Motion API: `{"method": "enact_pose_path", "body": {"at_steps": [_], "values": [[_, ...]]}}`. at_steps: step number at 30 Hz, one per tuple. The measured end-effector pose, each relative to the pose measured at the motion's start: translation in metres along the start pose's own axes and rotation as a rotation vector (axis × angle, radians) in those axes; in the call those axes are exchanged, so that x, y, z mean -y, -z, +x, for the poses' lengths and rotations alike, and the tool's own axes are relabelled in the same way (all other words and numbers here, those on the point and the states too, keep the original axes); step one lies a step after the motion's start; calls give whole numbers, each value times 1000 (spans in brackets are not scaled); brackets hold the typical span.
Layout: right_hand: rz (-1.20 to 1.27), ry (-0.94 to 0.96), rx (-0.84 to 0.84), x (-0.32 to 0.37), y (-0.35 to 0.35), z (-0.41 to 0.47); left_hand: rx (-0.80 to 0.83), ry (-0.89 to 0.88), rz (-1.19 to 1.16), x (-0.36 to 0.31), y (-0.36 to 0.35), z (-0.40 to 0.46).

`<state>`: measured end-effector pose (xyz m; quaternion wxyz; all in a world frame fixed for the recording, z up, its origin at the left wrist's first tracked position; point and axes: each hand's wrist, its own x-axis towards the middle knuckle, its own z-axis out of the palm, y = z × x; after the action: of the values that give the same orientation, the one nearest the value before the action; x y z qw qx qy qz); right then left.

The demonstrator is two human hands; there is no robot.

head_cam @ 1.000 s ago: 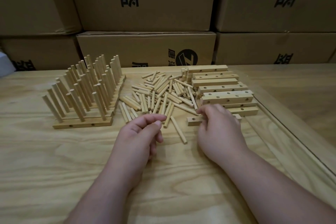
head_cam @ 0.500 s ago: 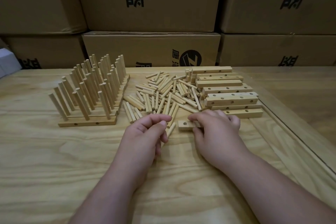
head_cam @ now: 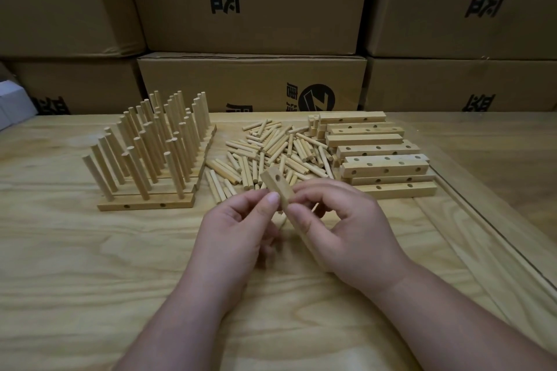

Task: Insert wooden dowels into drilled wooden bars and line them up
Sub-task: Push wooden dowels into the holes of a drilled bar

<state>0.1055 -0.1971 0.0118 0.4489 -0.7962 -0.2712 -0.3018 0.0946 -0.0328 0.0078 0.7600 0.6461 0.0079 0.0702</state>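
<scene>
Cardboard boxes (head_cam: 250,0) wall off the wood table (head_cam: 75,265). I see both hands' grip on one drilled bar (head_cam: 275,187): left hand (head_cam: 238,238), right hand (head_cam: 346,229).

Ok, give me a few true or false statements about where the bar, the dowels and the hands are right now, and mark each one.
1. The right hand holds a drilled bar lifted off the table. True.
2. The held bar already has dowels in it. False: the holes that show are empty.
3. Finished bars with upright dowels stand left of the loose dowel pile. True.
4. The stack of empty bars lies left of the pile. False: it lies to the right.
</scene>
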Motion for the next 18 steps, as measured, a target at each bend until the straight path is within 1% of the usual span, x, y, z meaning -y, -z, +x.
{"method": "enact_pose_path", "body": {"at_steps": [3,5,7,9,12,16,18], "values": [[41,-62,40,0,0,-1,-41,25,-90,2,3,4],[89,-143,95,0,0,-3,-31,44,-115,2,3,4],[109,-179,128,-1,-1,-4,-12,41,-121,2,2,4],[98,-164,144,-2,-2,-4,3,37,-112,1,2,2],[100,-146,157,-3,-2,-4,-23,59,-125,1,2,2],[44,-152,162,-5,-2,-5,-70,100,-218,1,4,7],[-45,-136,231,-6,-2,-5,-80,120,-282,1,6,9]]}}
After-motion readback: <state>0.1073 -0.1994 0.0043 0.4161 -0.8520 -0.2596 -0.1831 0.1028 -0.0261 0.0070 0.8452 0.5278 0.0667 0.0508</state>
